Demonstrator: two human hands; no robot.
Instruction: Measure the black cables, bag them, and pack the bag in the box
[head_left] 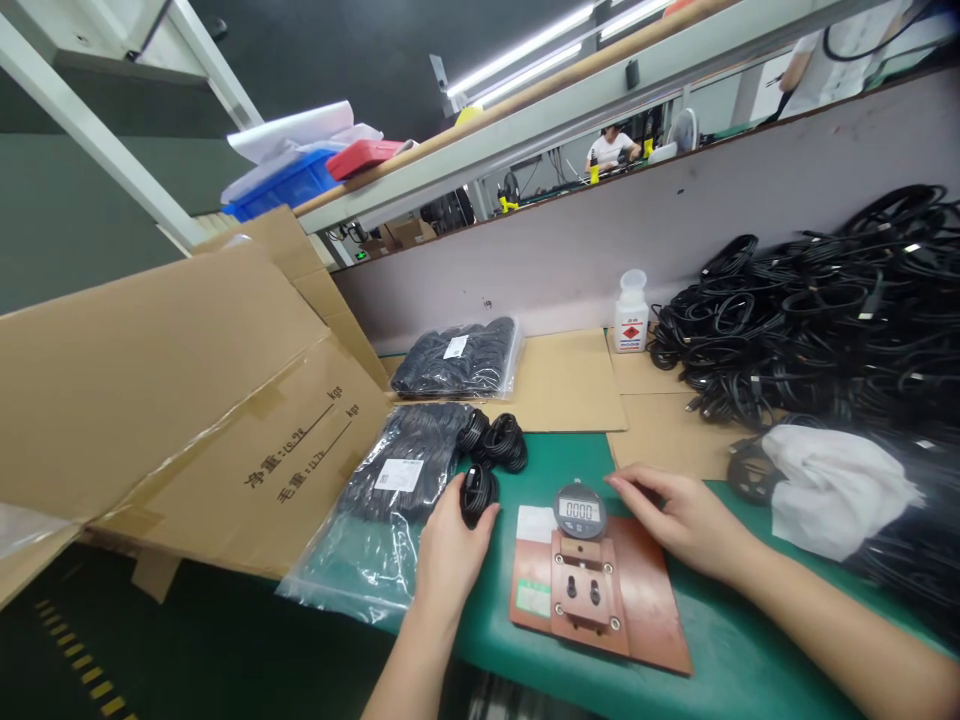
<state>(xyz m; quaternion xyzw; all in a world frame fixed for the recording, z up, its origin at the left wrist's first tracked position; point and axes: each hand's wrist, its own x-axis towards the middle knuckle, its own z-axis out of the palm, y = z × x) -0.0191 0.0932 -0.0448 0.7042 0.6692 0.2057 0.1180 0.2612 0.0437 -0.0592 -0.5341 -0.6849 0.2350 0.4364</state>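
My left hand (450, 545) is closed round a small coiled black cable (477, 492) at the mouth of a clear plastic bag (379, 520) lying on the green mat. Two more black coils (495, 440) lie just beyond it. My right hand (679, 515) rests on the right side of a brown fixture plate (645, 600), fingers curled loosely and apart, holding nothing. A round digital gauge (579, 511) reading zeros sits on that plate between my hands.
An open cardboard box (172, 400) fills the left. A second sealed bag of cables (457, 358) lies behind on cardboard sheets. A white bottle (631, 312) stands by the back wall. A big heap of black cables (825, 320) and a white cloth (832, 485) are on the right. People work beyond the partition.
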